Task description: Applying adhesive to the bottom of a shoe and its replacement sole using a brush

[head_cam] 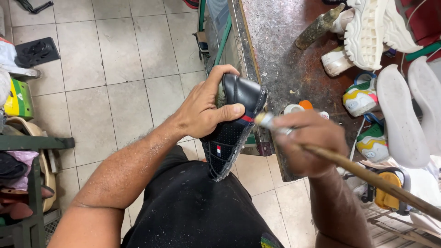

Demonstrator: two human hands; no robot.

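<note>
Lap: the person's thigh in black cloth fills the near middle; the toe end of the black shoe [232, 133] rests on it.
Left hand [202, 110]: wrapped firmly around the shoe's upper from the left, thumb across the side, fingers curled over the heel end — it props the shoe steeply tilted, heel end far and toe end near.
Black shoe: mesh sides, smooth dark heel, a small red, white and blue patch on its side; the edge along its underside looks rough and greyish.
Right hand [310, 142]: blurred, fist closed around a long wooden-handled brush [367, 177] whose handle runs out to the near right; its metal-collared tip meets the shoe's right edge near the heel.
Step in hand: judging by the pose, something is being brushed along the shoe's edge; whether it is glue I cannot tell.
Next move calls for: a steady left grip and a turn of the shoe to bring the unbrushed edge to the tip.
Table [285, 59]: worn and dark, just beyond the hands — a small white pot [292, 109] stands near the brush tip.
Far right: white soles [404, 115] and pale sneakers [360, 98] lie crowded together.
Far left: tiled floor [115, 69].
</note>
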